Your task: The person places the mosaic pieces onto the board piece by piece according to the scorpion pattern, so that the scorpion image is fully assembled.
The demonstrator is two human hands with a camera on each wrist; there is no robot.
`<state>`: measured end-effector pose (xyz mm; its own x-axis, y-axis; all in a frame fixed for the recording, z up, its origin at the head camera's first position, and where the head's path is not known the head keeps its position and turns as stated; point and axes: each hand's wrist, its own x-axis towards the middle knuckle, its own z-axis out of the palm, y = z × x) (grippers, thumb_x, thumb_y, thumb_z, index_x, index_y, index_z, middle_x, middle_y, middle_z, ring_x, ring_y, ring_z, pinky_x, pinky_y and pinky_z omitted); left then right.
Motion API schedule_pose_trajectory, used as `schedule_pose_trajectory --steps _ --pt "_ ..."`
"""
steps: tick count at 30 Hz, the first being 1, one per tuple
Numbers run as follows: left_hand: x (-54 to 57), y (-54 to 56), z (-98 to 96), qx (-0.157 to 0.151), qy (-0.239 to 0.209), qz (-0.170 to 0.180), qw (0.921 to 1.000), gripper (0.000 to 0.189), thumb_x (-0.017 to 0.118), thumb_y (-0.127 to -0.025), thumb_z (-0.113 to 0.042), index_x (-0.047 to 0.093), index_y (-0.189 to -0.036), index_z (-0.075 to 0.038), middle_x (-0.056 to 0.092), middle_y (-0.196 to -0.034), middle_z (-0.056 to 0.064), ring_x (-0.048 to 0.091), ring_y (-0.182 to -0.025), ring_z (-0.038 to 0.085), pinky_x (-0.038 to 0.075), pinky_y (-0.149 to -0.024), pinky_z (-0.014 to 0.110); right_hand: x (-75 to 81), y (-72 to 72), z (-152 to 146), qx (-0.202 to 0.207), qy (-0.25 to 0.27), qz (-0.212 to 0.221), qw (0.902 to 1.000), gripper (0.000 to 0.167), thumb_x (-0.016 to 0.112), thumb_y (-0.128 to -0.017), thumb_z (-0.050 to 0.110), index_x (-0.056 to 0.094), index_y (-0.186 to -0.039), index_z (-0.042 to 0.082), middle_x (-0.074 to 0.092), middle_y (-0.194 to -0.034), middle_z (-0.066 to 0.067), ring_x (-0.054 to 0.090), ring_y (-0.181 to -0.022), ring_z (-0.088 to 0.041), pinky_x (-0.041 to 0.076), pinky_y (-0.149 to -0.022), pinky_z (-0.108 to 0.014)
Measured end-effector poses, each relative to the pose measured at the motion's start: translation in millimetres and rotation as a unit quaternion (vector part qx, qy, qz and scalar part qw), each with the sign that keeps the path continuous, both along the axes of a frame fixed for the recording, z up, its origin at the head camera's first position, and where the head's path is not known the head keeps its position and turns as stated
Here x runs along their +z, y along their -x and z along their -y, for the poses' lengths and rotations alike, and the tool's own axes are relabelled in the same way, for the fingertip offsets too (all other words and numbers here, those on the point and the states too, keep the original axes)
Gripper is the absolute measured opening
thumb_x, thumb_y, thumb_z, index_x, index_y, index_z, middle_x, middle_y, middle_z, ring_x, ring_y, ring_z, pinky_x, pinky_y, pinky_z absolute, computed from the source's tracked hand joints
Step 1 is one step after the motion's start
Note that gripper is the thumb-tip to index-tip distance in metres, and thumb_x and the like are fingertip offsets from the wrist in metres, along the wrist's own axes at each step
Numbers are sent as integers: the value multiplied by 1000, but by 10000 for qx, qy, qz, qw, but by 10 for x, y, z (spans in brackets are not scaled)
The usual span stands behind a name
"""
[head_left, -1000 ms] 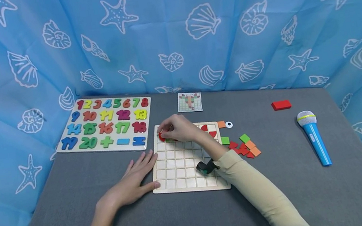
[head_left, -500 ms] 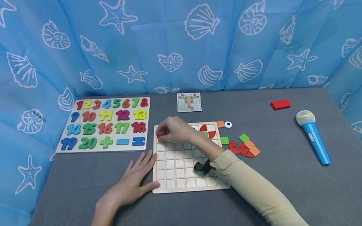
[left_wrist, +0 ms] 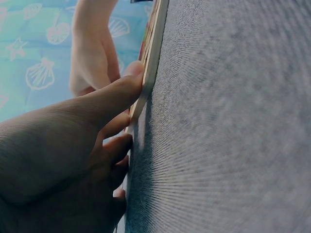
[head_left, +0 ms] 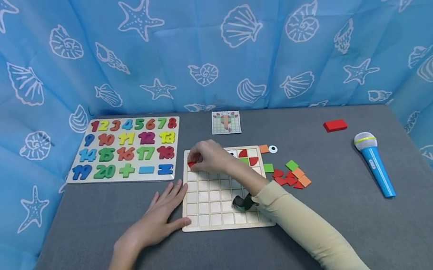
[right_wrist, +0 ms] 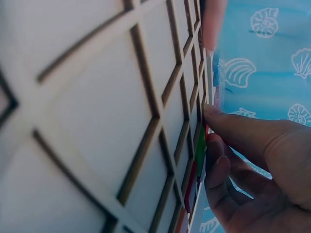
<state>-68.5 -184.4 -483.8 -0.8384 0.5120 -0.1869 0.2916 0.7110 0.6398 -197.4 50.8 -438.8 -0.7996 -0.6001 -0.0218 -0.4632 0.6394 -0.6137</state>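
A square wooden grid board [head_left: 216, 207] lies on the grey table. My right hand [head_left: 212, 157] is over its far left corner, thumb and fingertips pinching a red piece [head_left: 191, 164] at the corner cell. In the right wrist view, a sliver of red shows between the thumb and fingers, beside a green piece [right_wrist: 200, 148] seated in the grid. At the far right of the board sit red quarter-round pieces [head_left: 253, 161]. The hand hides part of the far rows. My left hand [head_left: 157, 218] lies with fingers spread, its thumb [left_wrist: 131, 80] touching the board's left edge.
Loose red, green and orange pieces [head_left: 291, 179] lie right of the board, with a white ring-like piece [head_left: 273, 149]. A pattern card [head_left: 225, 122] lies behind it. A number puzzle [head_left: 125, 151] is at left; a red block [head_left: 335, 125] and toy microphone [head_left: 374, 165] at right.
My right hand has shifted slightly left with the red piece, which now sits lower at the corner cell. A white-and-black piece shows beside the wrist. The left hand stays in place.
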Motion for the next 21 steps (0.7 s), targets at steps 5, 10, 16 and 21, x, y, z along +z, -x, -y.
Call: schedule_pose_trajectory --steps 5,10,16,21 --pt "28 -7 -4 -36 -106 -42 9999 91 69 -102 -55 24 -175 -23 18 -184 11 11 -172 41 6 -134 74 30 -11 -57 -6 19 -12 10000 16 85 -94 9 83 -108 3 84 -104 -11 76 -92 -21 63 -85 -32" --pt "54 -16 -1 -65 -275 -70 9996 91 68 -102 -58 27 -174 -21 21 -183 16 13 -170 46 6 -130 79 68 -32 -208 13 410 176 9990 18 82 -95 7 83 -112 2 83 -107 -14 77 -91 -23 63 -84 -33" --pt "17 -7 -6 -11 -8 -75 10000 91 67 -103 -59 23 -175 -24 18 -184 9 11 -172 39 7 -134 73 120 -87 -504 -118 835 533 9950 20 79 -97 9 82 -115 2 82 -108 -14 78 -89 -23 62 -78 -29" --pt "11 -5 -17 43 6 -27 10000 90 72 -102 -48 25 -174 -20 17 -184 10 11 -172 39 7 -135 73 176 -178 -792 -286 921 665 9931 21 81 -97 12 81 -116 2 81 -103 -13 76 -87 -22 60 -76 -29"
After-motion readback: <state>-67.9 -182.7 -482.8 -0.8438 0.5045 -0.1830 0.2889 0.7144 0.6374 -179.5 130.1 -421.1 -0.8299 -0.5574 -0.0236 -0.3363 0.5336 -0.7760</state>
